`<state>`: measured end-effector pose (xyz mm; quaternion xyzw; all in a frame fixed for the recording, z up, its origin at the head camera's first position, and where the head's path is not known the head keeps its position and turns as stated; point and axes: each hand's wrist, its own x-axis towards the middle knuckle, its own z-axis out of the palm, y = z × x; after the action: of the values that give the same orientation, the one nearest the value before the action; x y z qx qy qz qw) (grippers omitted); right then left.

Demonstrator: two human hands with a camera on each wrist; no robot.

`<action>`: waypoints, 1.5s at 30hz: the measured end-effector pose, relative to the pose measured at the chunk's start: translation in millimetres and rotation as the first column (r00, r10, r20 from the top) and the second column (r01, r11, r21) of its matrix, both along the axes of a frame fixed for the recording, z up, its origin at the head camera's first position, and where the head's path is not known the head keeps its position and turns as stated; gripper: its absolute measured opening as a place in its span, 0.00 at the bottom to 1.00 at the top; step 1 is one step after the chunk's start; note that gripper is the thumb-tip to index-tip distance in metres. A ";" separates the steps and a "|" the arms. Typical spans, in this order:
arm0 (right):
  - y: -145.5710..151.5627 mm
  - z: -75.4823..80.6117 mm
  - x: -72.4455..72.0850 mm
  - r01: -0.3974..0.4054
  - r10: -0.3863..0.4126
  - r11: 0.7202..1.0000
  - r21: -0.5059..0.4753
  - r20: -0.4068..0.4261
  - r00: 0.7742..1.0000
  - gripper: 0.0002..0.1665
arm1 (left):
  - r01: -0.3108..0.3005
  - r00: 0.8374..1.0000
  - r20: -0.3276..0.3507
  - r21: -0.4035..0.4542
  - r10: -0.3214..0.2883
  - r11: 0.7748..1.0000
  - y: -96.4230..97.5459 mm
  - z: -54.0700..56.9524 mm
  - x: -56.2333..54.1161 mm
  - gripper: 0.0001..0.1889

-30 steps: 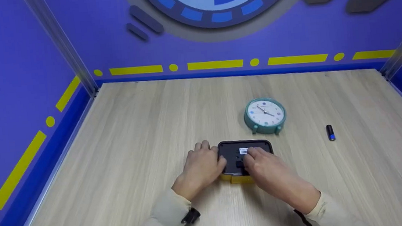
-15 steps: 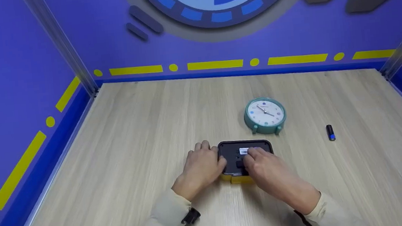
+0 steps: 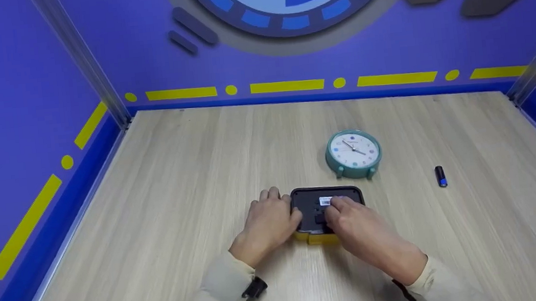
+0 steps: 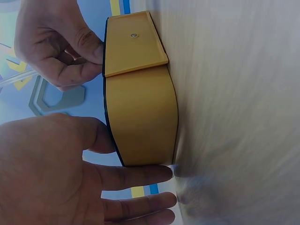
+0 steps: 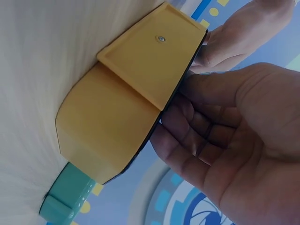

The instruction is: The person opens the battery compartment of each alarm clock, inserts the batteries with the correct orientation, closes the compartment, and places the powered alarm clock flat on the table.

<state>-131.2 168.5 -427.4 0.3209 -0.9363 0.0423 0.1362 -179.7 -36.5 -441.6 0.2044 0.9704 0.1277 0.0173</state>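
A yellow-cased clock (image 3: 306, 203) lies face down on the table, its black back up, with a white label and small dark parts. My left hand (image 3: 269, 219) grips its left side; in the left wrist view the thumb rests on the back's edge of the yellow case (image 4: 140, 117) and a finger lies along the side. Over the back, my right hand (image 3: 361, 225) has its fingers curled, thumb and fingertips pinched together at a small part there. That part is mostly hidden by the fingers, also in the right wrist view, where the case (image 5: 108, 112) shows side-on.
Behind the yellow clock a round teal alarm clock (image 3: 354, 153) lies tilted back, dial up. A black and blue battery (image 3: 440, 176) lies farther right on the wooden table (image 3: 192, 177). Blue-purple panels (image 3: 260, 67) wall the table's back and sides.
Both hands and the yellow clock stay in place. Only a slight shift shows in the dark part near the right fingertips.
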 end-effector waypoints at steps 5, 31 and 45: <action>0.0 1.4 1.3 -0.006 0.006 1.000 0.011 -0.013 1.000 0.09 | 0.002 1.000 0.005 -0.009 -0.002 1.000 0.0 -0.4 -0.6 0.25; -0.6 -1.6 1.6 -0.012 0.011 1.000 -0.009 -0.081 0.997 0.10 | -0.010 1.000 0.017 -0.008 0.010 1.000 0.4 -0.4 -0.6 0.25; -1.5 -2.4 -0.3 -0.006 0.006 1.000 0.000 -0.065 0.998 0.09 | -0.001 1.000 -0.006 -0.016 0.001 1.000 0.2 -1.5 -1.2 0.24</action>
<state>-131.5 167.0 -429.8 0.3250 -0.9304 0.0325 0.1665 -180.9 -36.3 -443.1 0.2042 0.9715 0.1195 0.0161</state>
